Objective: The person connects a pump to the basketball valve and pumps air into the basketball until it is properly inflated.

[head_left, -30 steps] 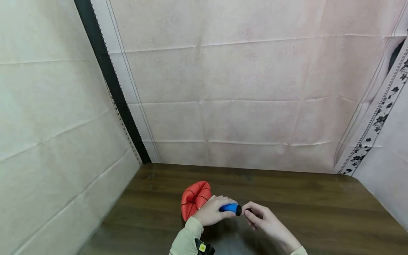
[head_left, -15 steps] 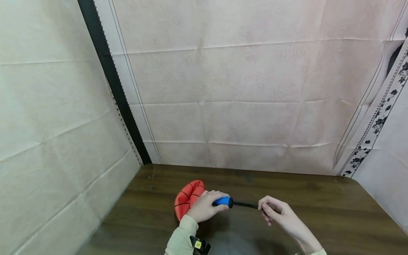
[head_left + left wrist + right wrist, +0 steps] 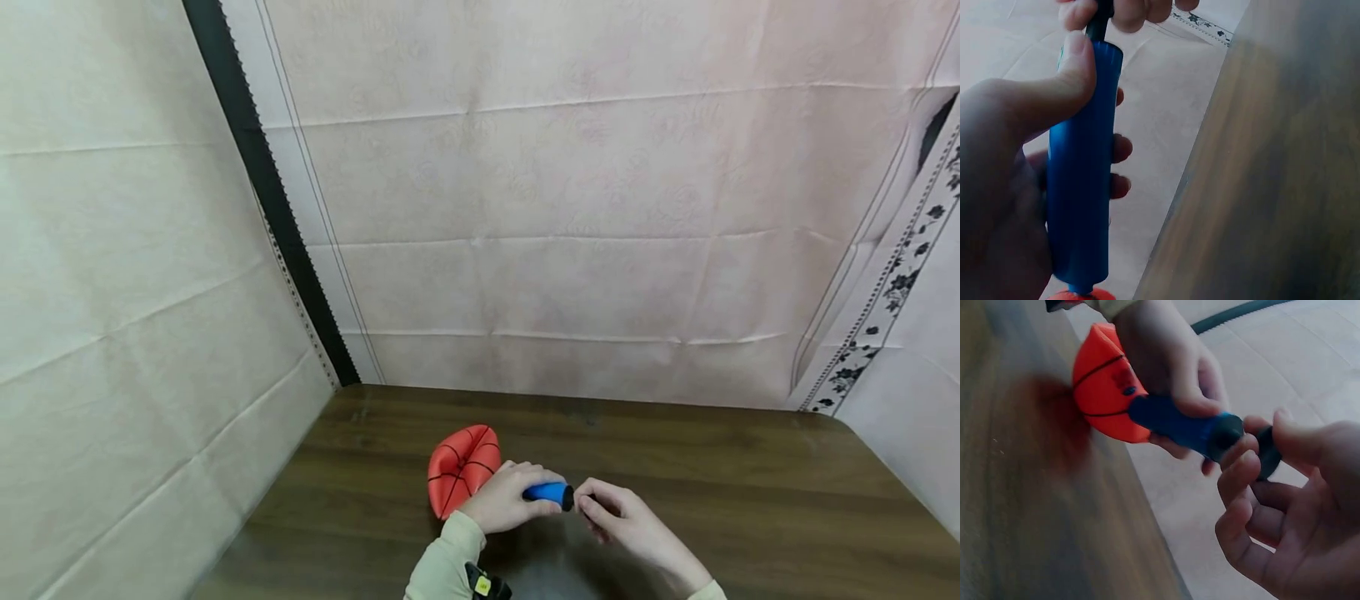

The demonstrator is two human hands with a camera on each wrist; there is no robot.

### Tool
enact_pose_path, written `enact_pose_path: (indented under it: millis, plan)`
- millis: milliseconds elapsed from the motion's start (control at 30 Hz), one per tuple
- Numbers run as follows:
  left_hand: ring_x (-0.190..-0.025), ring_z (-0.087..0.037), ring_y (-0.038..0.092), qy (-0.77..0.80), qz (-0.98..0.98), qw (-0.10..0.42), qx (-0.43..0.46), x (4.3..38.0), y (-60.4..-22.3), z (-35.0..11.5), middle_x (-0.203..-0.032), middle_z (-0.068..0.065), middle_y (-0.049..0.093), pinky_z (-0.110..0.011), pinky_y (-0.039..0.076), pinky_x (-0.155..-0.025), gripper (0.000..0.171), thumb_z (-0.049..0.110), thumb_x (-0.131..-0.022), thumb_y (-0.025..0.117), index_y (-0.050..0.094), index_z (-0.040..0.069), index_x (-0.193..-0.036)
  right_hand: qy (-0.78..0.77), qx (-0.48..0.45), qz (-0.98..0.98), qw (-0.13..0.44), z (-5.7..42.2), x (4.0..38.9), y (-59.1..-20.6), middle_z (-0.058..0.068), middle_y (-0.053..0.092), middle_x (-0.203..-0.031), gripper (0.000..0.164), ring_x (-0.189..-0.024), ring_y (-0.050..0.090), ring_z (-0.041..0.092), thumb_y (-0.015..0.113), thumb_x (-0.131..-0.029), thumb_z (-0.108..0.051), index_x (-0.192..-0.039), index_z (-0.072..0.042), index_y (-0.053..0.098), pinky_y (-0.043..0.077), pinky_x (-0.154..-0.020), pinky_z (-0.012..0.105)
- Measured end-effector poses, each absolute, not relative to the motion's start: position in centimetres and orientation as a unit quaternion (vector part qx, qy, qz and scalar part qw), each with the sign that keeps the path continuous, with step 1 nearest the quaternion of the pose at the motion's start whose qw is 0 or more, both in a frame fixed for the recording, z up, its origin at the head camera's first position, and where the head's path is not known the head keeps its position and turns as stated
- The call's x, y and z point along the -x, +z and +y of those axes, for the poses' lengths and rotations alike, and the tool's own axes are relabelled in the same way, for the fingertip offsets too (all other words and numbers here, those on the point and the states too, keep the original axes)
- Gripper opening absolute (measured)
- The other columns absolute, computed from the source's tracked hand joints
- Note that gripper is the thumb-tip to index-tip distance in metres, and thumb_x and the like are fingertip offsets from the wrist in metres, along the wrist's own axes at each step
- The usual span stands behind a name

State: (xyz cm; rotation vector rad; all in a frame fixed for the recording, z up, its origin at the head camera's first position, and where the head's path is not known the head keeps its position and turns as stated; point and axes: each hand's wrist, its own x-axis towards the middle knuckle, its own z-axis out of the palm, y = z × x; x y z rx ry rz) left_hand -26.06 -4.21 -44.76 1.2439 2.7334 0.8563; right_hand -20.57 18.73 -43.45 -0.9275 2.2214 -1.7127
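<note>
Red ball [image 3: 459, 467], creased and dented, could slip off the narrow nozzle [image 3: 1080, 289] of the blue pump [image 3: 545, 492] if the left hand [image 3: 510, 500] allows the pump to tilt. Nozzle seating is hidden, so a leak at that joint is a possible fault. Sideways load from the right hand [image 3: 617, 523] could bind the black rod [image 3: 1098, 29]; a loose pinch could release the black handle [image 3: 1269, 455].

Positions: the ball lies left of and slightly beyond the left hand, against the nozzle end of the pump. Whether it touches that hand or bears on the wooden table [image 3: 337, 521] cannot be told. The left hand wraps the pump, thumb near its right end, fingers curled around the far side. The pump projects rightward from this grip. Just beyond that end, the right hand pinches the handle between thumb and fingers, the other fingers loosely bent. Only a short length of rod is exposed.
</note>
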Motion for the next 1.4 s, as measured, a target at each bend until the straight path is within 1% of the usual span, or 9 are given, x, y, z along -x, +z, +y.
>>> enact_pose_path:
  millis: [67,200,367,533,633,900,1167,1267,1400]
  plan:
    - [-0.103,-0.005,0.056,0.29,0.876,0.018,-0.385,26.1,-44.7,-4.4,-0.118,0.006,0.066,-0.026,0.04,-0.092,0.042,0.046,-0.095,0.057,0.061,0.023,-0.129,-0.575,0.314,0.749,0.1,19.3,20.5,-43.0,0.025,0.046,-0.073,0.023,-0.055,0.047,0.013,0.041,-0.105,-0.016,-0.103,0.003,0.055,0.042,-0.048,0.032]
    - [-0.105,-0.007,0.056,0.31,0.882,0.013,-0.355,26.4,-44.3,-5.4,-0.118,0.005,0.065,-0.03,0.041,-0.093,0.042,0.046,-0.093,0.059,0.061,0.025,-0.129,-0.575,0.338,0.743,0.058,20.8,20.2,-41.9,0.022,0.046,-0.071,0.017,-0.056,0.048,0.02,0.04,-0.104,-0.007,-0.1,-0.003,0.056,0.043,-0.047,0.031]
    - [-0.105,-0.009,0.055,0.329,0.887,-0.001,-0.325,26.5,-43.5,-6.6,-0.118,0.005,0.065,-0.034,0.042,-0.092,0.041,0.045,-0.092,0.061,0.061,0.026,-0.129,-0.578,0.325,0.748,0.019,22.5,19.3,-40.3,0.017,0.048,-0.071,0.017,-0.058,0.051,0.014,0.04,-0.103,-0.004,-0.099,-0.006,0.056,0.044,-0.05,0.029]
    - [-0.104,-0.009,0.056,0.314,0.892,-0.013,-0.326,26.4,-43.5,-6.3,-0.118,0.004,0.066,-0.033,0.043,-0.092,0.041,0.046,-0.092,0.061,0.062,0.026,-0.128,-0.573,0.351,0.741,-0.012,22.0,19.4,-40.4,0.015,0.046,-0.067,0.017,-0.055,0.049,0.018,0.04,-0.101,0.002,-0.096,-0.006,0.055,0.043,-0.048,0.028]
    - [-0.104,-0.009,0.057,0.31,0.89,-0.008,-0.334,26.2,-43.8,-5.7,-0.117,0.004,0.066,-0.032,0.043,-0.091,0.041,0.047,-0.092,0.061,0.062,0.027,-0.127,-0.577,0.353,0.736,0.001,20.8,19.8,-41.1,0.019,0.045,-0.066,0.016,-0.052,0.048,0.019,0.04,-0.102,0.0,-0.095,-0.003,0.054,0.041,-0.045,0.027]
    - [-0.093,-0.002,0.056,0.276,0.883,0.008,-0.379,25.9,-44.5,-4.6,-0.108,0.009,0.067,-0.024,0.039,-0.086,0.04,0.047,-0.092,0.061,0.064,0.024,-0.124,-0.554,0.318,0.765,0.087,18.0,20.5,-43.4,0.024,0.045,-0.066,0.022,-0.054,0.047,0.001,0.041,-0.104,-0.015,-0.096,0.002,0.053,0.044,-0.045,0.03]
    - [-0.092,0.002,0.051,0.309,0.864,0.022,-0.397,26.4,-44.3,-4.9,-0.106,0.011,0.067,-0.025,0.039,-0.087,0.032,0.046,-0.092,0.062,0.065,0.031,-0.12,-0.53,0.268,0.795,0.122,18.6,19.9,-42.6,0.019,0.046,-0.07,0.026,-0.056,0.047,0.006,0.045,-0.103,-0.029,-0.105,-0.007,0.058,0.045,-0.054,0.029]
    - [-0.095,0.0,0.052,0.317,0.867,0.02,-0.385,26.5,-44.1,-5.3,-0.108,0.01,0.067,-0.027,0.041,-0.089,0.034,0.047,-0.092,0.061,0.065,0.03,-0.121,-0.535,0.271,0.792,0.111,19.3,19.6,-41.9,0.018,0.046,-0.069,0.022,-0.055,0.047,0.015,0.045,-0.103,-0.026,-0.104,-0.008,0.058,0.045,-0.053,0.03]
    - [-0.099,-0.007,0.054,0.334,0.875,0.005,-0.352,26.6,-43.5,-6.2,-0.111,0.004,0.067,-0.029,0.045,-0.086,0.039,0.044,-0.091,0.064,0.065,0.023,-0.124,-0.542,0.316,0.778,0.043,20.8,19.4,-40.9,0.016,0.048,-0.068,0.014,-0.055,0.05,0.02,0.045,-0.103,-0.011,-0.1,-0.008,0.057,0.044,-0.049,0.028]
